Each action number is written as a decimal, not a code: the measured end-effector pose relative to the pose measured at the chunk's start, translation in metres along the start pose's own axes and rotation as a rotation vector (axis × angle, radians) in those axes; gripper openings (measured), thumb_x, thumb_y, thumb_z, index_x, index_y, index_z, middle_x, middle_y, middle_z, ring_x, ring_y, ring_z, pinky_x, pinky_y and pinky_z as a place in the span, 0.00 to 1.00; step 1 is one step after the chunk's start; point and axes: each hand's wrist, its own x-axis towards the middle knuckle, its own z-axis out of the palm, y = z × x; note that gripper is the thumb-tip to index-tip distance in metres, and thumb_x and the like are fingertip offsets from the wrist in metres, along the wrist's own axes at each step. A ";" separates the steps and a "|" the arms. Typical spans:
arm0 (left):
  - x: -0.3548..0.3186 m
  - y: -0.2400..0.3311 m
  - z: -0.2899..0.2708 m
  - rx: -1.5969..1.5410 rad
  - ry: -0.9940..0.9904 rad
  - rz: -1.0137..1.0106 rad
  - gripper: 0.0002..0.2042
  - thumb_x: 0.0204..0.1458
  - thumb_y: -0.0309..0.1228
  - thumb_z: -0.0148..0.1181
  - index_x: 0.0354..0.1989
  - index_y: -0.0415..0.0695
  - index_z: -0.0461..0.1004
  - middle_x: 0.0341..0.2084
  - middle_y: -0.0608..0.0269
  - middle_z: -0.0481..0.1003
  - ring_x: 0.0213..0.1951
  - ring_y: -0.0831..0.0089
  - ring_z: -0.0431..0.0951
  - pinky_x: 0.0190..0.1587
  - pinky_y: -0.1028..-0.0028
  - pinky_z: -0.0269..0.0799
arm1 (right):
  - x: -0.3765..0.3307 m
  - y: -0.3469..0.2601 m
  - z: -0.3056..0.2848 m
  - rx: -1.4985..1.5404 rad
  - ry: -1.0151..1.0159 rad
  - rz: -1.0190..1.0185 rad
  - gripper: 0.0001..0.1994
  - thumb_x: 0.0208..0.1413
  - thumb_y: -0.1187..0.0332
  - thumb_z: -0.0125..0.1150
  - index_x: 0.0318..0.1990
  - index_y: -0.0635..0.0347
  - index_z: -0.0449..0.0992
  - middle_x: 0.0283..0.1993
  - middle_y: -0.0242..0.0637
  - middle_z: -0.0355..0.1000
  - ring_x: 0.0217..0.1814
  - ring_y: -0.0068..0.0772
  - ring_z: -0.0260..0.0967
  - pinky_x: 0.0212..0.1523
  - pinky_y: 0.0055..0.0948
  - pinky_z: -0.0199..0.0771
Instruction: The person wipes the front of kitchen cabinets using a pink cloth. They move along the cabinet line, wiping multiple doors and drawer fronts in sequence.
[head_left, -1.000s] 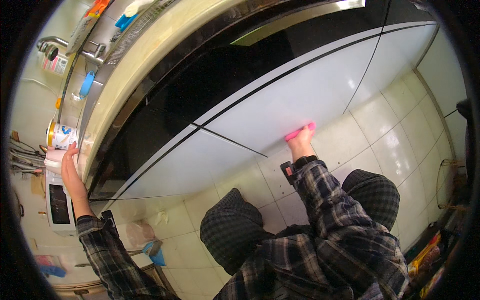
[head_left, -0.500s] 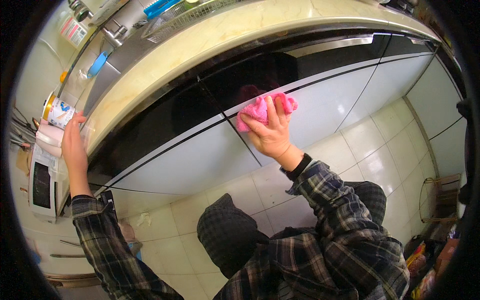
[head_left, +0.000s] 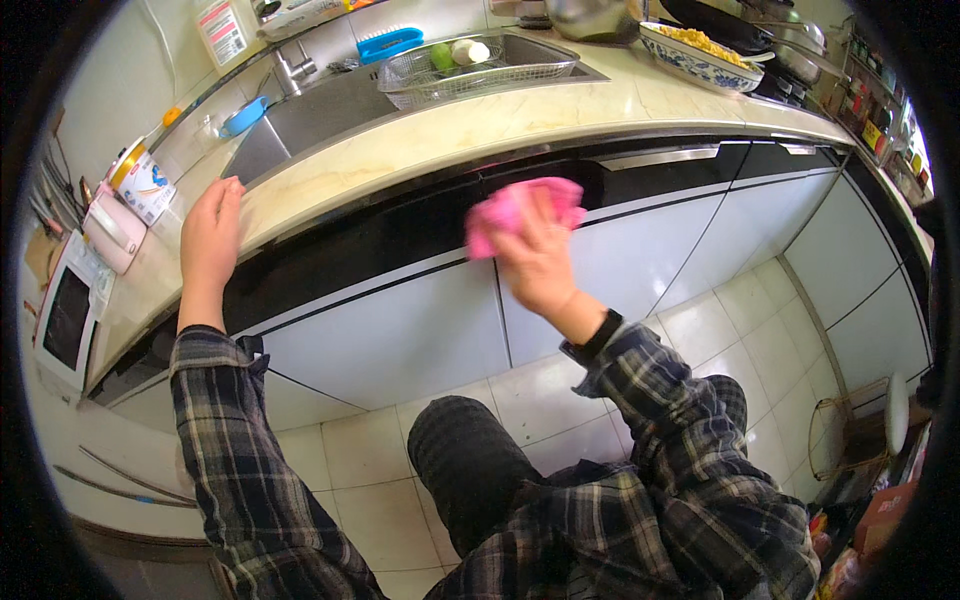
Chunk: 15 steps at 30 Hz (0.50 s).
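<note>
A crumpled pink cloth (head_left: 510, 208) is bunched under my right hand (head_left: 540, 262), which grips it against the glossy black band (head_left: 400, 225) along the cabinet fronts. Hand and cloth are slightly smeared by motion. Below the band are pale cabinet doors (head_left: 400, 335), and the cloth overlaps the top of the seam between two of them. To the left, my left hand (head_left: 210, 235) is at the front edge of the cream countertop (head_left: 400, 145), its fingers stretched out and close together, holding nothing visible. The sink (head_left: 340, 115) lies beyond it.
A wire basket (head_left: 420, 85) with green and white items sits over the sink. A patterned bowl of yellow food (head_left: 690, 62) stands farther right. Left on the counter are a white can (head_left: 143, 185), a pink kettle (head_left: 112, 235) and a microwave (head_left: 70, 310). Pale floor tiles (head_left: 370, 455) lie below.
My right hand has carried the pink cloth upward from the door seam onto the black band. The view has tilted, bringing more countertop, sink and the food bowl into sight.
</note>
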 end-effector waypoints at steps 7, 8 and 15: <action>0.001 0.000 0.001 0.067 0.024 0.088 0.20 0.62 0.44 0.47 0.44 0.38 0.75 0.40 0.49 0.78 0.44 0.54 0.76 0.48 0.64 0.69 | 0.028 0.007 -0.016 -0.142 -0.280 -0.406 0.19 0.46 0.66 0.54 0.47 0.33 0.78 0.69 0.25 0.60 0.52 0.23 0.67 0.72 0.46 0.48; 0.000 0.001 0.000 0.060 0.001 0.060 0.19 0.62 0.44 0.47 0.44 0.38 0.75 0.40 0.48 0.77 0.45 0.53 0.76 0.49 0.64 0.68 | 0.023 0.016 -0.024 -0.178 -0.271 -0.360 0.19 0.47 0.65 0.53 0.48 0.32 0.78 0.69 0.27 0.60 0.56 0.26 0.67 0.71 0.48 0.48; 0.000 0.007 -0.003 0.053 -0.061 0.007 0.18 0.62 0.42 0.48 0.43 0.37 0.75 0.47 0.47 0.75 0.57 0.51 0.70 0.56 0.63 0.65 | 0.000 0.091 -0.086 -0.393 -0.278 -0.223 0.21 0.48 0.67 0.54 0.51 0.35 0.77 0.67 0.31 0.62 0.66 0.35 0.61 0.69 0.50 0.51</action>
